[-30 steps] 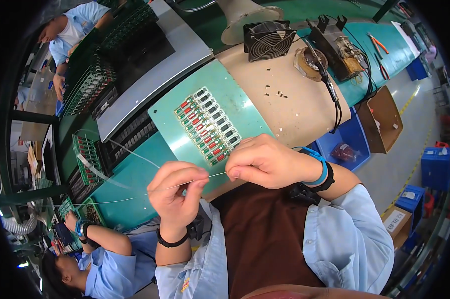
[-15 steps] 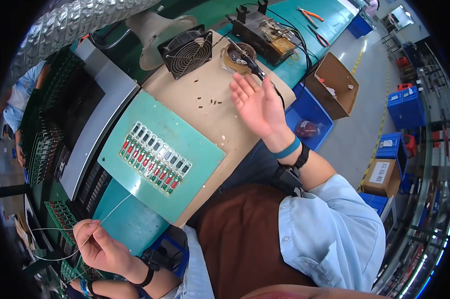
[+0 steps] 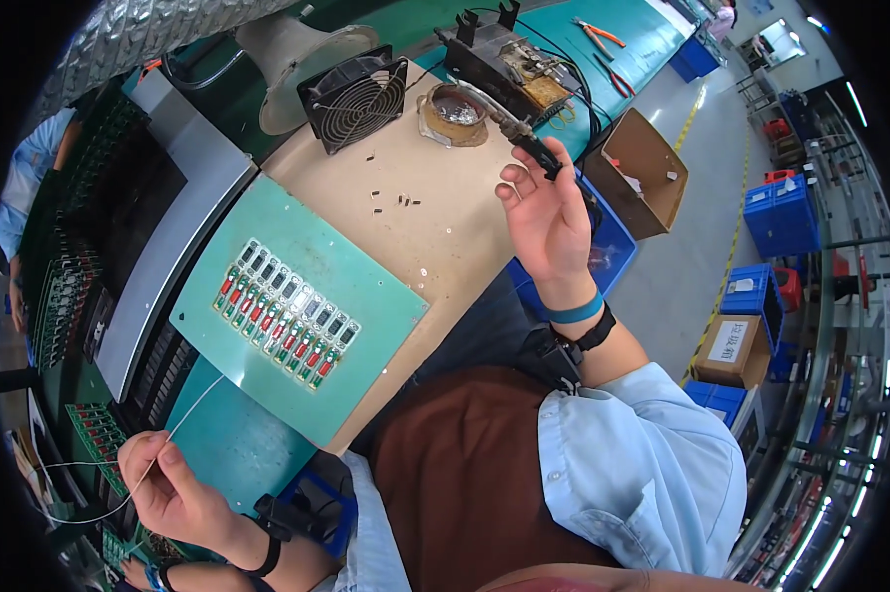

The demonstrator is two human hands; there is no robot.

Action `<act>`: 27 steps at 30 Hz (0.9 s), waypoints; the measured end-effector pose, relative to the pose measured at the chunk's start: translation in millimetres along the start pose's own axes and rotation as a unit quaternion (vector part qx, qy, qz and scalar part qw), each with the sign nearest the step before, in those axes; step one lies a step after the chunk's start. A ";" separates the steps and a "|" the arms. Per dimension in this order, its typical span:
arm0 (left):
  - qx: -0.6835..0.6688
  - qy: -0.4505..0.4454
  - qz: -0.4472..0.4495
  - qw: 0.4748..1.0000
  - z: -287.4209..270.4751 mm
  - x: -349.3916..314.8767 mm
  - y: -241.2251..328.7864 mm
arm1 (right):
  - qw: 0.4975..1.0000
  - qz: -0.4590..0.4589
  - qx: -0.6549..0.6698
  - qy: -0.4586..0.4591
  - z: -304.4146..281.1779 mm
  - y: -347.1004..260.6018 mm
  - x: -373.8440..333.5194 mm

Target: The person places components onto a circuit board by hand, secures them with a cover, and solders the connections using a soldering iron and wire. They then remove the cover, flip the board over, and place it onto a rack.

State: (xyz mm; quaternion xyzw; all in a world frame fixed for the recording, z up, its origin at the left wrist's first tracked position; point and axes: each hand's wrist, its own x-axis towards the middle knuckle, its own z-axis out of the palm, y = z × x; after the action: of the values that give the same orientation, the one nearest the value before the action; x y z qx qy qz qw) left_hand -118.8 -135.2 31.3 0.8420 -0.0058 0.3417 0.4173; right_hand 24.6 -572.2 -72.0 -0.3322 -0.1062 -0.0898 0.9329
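Note:
My right hand (image 3: pixel 553 235) holds a soldering iron (image 3: pixel 537 154) by its black handle, pinched between thumb and index finger, with the other fingers loosely curled. The iron's metal end points up and left, over a round pot (image 3: pixel 456 111) with shiny metal bits inside. At the lower left, my left hand (image 3: pixel 174 498) pinches a thin solder wire (image 3: pixel 194 405), whose free end reaches the near edge of a green plate (image 3: pixel 356 281). On that plate lies a row of small circuit boards (image 3: pixel 285 314) with red and dark parts.
A black fan (image 3: pixel 358 107) stands behind the plate, near a pale funnel-shaped hood (image 3: pixel 292 64). Several tiny dark parts (image 3: pixel 403 200) lie on the brown board (image 3: pixel 464 232). Pliers (image 3: pixel 597 39) rest farther back. A cardboard box (image 3: pixel 642 173) and blue bin (image 3: pixel 612 232) are right. Another person's arm (image 3: pixel 203 577) shows lower left.
My right hand has closed on the soldering iron and lifted it off the pot to the right; before, it was spread open beside it. My left hand still holds the wire.

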 end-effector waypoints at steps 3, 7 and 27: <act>0.015 0.009 -0.012 1.000 -7.0 4.2 -9.6 | 0.999 -0.021 -0.038 -0.023 7.4 -8.0 -3.2; 0.043 0.035 -0.046 0.997 -18.0 6.1 -20.5 | 0.990 -0.056 -0.121 -0.048 19.1 -6.9 -9.2; 0.028 -0.049 -0.075 0.996 28.7 61.6 -36.6 | 0.744 -0.075 -0.558 -0.359 138.0 60.2 -15.1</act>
State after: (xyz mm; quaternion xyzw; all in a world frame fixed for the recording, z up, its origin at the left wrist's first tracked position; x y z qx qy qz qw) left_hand -44.4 -114.6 29.5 0.8671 0.0465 0.2678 0.4174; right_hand 5.3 -436.6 -7.6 -0.7924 -0.3888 -0.0768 0.4637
